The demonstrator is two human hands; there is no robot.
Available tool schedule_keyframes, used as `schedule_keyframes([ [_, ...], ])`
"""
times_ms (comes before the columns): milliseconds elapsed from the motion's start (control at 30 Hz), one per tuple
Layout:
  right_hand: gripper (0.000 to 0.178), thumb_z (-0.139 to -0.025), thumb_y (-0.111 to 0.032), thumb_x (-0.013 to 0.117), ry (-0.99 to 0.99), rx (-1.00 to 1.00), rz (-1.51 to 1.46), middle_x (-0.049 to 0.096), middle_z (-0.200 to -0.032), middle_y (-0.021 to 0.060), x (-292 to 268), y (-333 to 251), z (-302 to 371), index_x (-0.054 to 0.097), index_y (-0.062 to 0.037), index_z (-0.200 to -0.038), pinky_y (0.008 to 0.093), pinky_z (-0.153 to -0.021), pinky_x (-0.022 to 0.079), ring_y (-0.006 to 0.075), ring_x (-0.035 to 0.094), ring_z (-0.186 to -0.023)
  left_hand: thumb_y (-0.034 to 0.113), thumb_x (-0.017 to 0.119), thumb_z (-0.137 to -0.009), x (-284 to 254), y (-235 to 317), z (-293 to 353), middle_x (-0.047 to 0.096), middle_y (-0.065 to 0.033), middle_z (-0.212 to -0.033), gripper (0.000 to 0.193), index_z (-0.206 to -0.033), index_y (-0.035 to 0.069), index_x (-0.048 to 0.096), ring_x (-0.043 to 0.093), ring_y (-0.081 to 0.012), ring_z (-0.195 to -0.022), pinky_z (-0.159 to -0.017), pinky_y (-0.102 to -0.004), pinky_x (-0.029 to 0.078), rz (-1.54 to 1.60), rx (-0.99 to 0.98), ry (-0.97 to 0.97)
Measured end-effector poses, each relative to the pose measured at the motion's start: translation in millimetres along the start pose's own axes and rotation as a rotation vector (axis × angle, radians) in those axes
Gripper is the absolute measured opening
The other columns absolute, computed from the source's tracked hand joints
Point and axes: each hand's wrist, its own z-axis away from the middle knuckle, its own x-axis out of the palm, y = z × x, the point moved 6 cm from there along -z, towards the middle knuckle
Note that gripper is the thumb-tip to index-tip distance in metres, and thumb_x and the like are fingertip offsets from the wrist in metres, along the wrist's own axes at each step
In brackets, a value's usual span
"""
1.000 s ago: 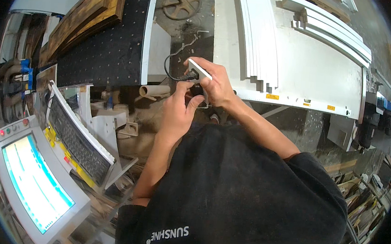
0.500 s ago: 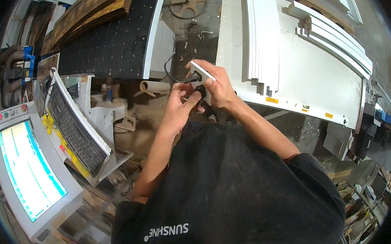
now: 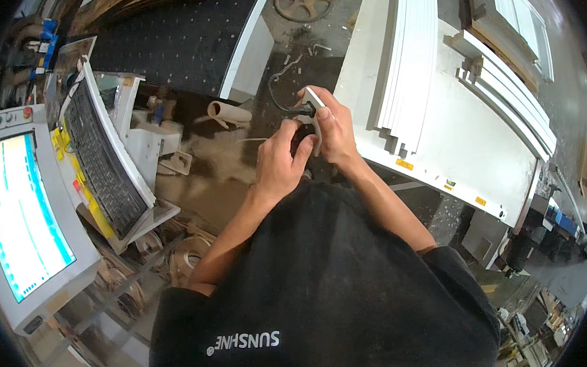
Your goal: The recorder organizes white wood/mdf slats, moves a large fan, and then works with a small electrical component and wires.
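Note:
A white power strip point(image 3: 312, 97) is held up in front of my body, with my right hand point(image 3: 338, 137) closed around it and the thumb lying on its face. One black plug point(image 3: 305, 109) sits in the strip, and its black cord point(image 3: 272, 85) loops away to the left. Against the strip's nearer part, my left hand point(image 3: 280, 160) is closed, thumb and fingers bent around a second black plug that they mostly hide.
At left stand a control panel with a lit screen point(image 3: 22, 210) and a black keyboard point(image 3: 102, 158). A dark perforated table point(image 3: 173, 50) lies ahead-left. Long white strips point(image 3: 409, 75) rest on the white table point(image 3: 480, 129) at right. A cardboard tube point(image 3: 230, 114) and a handwheel point(image 3: 302, 1) lie beyond.
My view has shifted, so the surroundings sit differently. The strip has tilted more edge-on, and my left fingers have curled further over the second plug, covering most of it.

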Motion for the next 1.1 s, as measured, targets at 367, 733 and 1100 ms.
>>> schedule_keyframes([
  [367,0.090,-0.095,-0.081,0.046,-0.016,0.250,-0.303,0.066,-0.108,0.0149,-3,27,-1,0.055,-0.0017,-0.136,0.0392,-0.082,0.059,0.0263,0.071,-0.094,0.029,0.064,-0.106,-8,-18,10,0.071,-0.0173,-0.089,0.031,-0.118,0.000,0.059,0.074,-0.0295,-0.078,-0.068,-0.0395,0.056,0.328,-0.081,0.148],
  [733,0.093,-0.093,-0.083,0.046,-0.001,0.164,-0.354,0.067,-0.105,0.0099,9,17,2,0.059,0.0000,-0.131,0.0342,-0.078,0.055,0.0194,0.070,-0.091,0.038,0.070,-0.100,-6,-13,6,0.069,-0.0191,-0.103,0.041,-0.115,0.001,0.062,0.071,-0.0376,-0.089,-0.074,-0.0429,0.056,0.145,-0.098,0.032],
  [1100,0.096,-0.093,-0.085,0.043,-0.055,0.138,-0.182,0.067,-0.106,0.0116,11,6,2,0.061,0.0022,-0.130,0.0344,-0.082,0.054,0.0201,0.067,-0.095,0.043,0.069,-0.100,0,-9,5,0.066,-0.0183,-0.091,0.047,-0.109,-0.001,0.058,0.068,-0.0330,-0.079,-0.068,-0.0410,0.054,0.009,-0.024,0.002],
])
